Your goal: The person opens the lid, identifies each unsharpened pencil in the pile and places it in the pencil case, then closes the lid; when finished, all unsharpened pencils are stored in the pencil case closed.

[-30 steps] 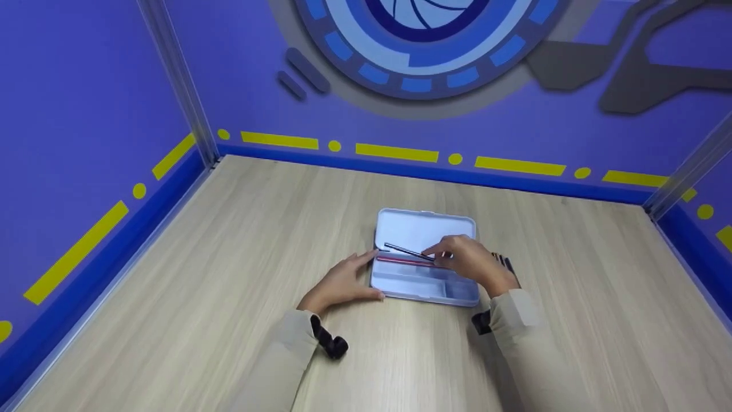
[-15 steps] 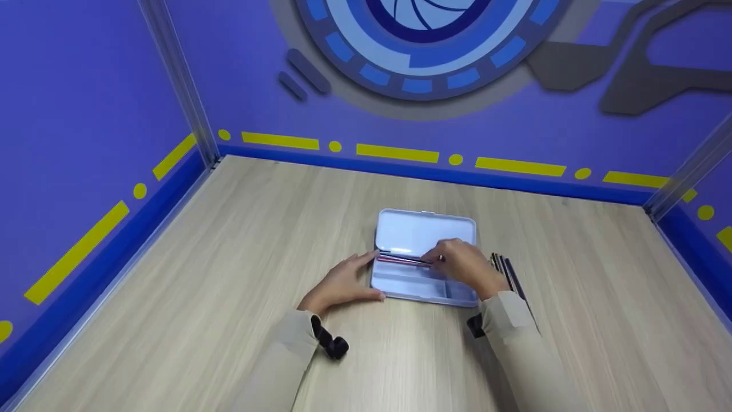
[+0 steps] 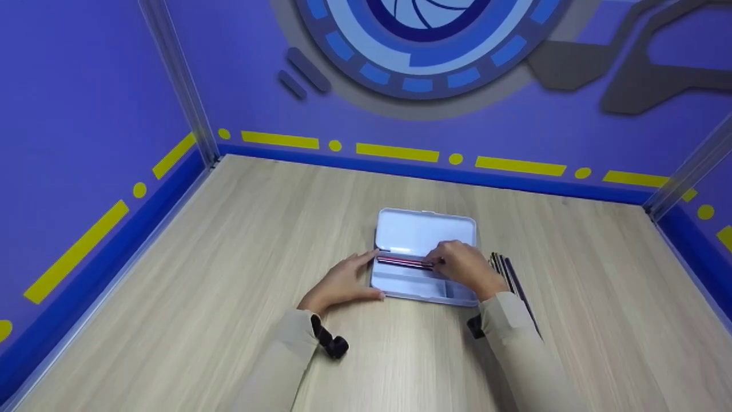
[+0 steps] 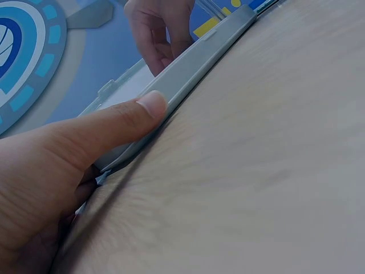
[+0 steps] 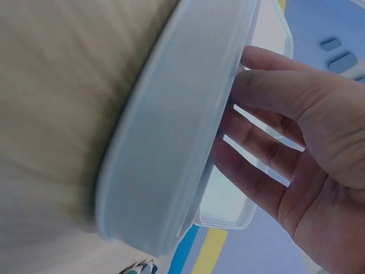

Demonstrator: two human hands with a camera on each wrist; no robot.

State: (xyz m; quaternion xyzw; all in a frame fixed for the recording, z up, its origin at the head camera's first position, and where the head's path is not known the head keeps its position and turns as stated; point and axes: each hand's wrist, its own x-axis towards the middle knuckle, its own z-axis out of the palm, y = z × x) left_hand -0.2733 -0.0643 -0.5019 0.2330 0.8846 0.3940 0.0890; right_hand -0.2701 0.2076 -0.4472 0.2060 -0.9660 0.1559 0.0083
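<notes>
toward nine o'clock from the right hand (image 3: 459,266), which pinches one, pencils (image 3: 403,262) lie nine-to-three; the left hand (image 3: 343,281) grips the case's (image 3: 407,285) nine-o'clock end.

Case (image 3: 412,286), pale bluish white; inner pencils (image 3: 402,262), red and dark; outer pencils (image 3: 514,278), mainly dark; bench (image 3: 257,240), pale beige with wood-grain streaks; rear wall (image 3: 240,86), violet-blue with yellow dashes and dots; sleeves (image 3: 280,355), beige; wrist cameras (image 3: 338,347), black.

Hands (image 3: 343,280) at open white case (image 3: 409,285)
</notes>
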